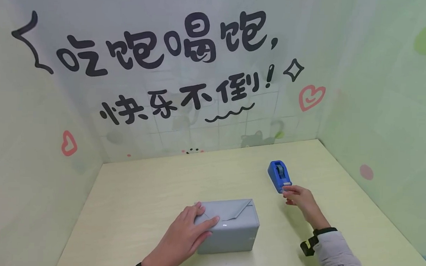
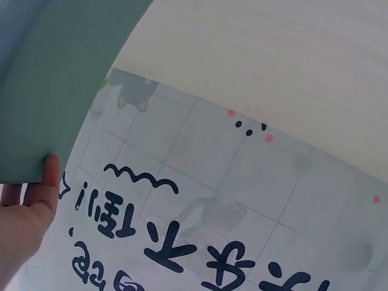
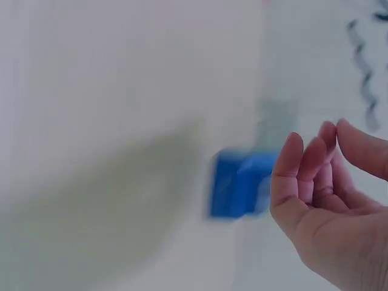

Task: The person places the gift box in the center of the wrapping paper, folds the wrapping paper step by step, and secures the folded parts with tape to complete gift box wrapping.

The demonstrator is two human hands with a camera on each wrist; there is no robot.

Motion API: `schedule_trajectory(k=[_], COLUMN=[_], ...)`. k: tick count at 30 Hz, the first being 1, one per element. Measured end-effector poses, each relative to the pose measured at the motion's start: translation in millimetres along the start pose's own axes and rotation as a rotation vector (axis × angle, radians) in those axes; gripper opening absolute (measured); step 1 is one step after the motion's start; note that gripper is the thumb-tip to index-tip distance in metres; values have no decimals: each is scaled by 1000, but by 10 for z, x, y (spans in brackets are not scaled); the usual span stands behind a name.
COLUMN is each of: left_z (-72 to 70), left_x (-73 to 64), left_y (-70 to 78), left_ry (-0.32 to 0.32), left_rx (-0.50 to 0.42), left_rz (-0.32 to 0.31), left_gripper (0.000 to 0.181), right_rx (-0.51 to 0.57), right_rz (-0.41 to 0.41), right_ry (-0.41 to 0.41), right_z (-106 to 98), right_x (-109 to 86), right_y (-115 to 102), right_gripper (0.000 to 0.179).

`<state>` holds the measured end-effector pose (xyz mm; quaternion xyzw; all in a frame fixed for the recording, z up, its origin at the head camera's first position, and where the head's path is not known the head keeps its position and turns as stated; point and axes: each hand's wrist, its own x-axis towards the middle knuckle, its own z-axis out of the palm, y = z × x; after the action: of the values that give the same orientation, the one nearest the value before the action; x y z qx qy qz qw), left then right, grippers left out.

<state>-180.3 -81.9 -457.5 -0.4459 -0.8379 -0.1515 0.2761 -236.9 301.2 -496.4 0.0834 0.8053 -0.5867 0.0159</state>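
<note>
A box wrapped in grey paper stands on the table, with a pointed paper flap folded down over its top. My left hand rests on the box's left end, thumb and fingers spread over the top and near side. In the left wrist view, fingers lie at the edge of the grey paper. Farther back on the right is a blue tape dispenser with a roll in it. My right hand is at its near end, thumb and fingertips brought together; I cannot tell whether tape is between them.
The pale tabletop runs back to a printed wall with large dark lettering. Side walls enclose the table to the left and right. A black wrist strap with a small device sits at the right sleeve.
</note>
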Motion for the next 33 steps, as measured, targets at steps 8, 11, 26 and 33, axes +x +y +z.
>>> schedule_trajectory(k=[8, 11, 26, 33], left_z=[-9, -10, -2, 2], left_x=[36, 39, 15, -17], left_y=[6, 18, 7, 3], left_ry=[-21, -41, -92, -66], left_rx=[4, -11, 33, 22], left_rz=[-11, -27, -33, -33], left_gripper=[35, 35, 34, 36], right_rx=[-118, -182, -332, -359], right_rz=[-216, -267, -391, -392], right_ry=[-312, -392, -384, -278], right_z=[476, 663, 1055, 1159], right_x=[-500, -671, -856, -867], right_y=[-1034, -1246, -1323, -1267], right_gripper=[27, 22, 11, 10])
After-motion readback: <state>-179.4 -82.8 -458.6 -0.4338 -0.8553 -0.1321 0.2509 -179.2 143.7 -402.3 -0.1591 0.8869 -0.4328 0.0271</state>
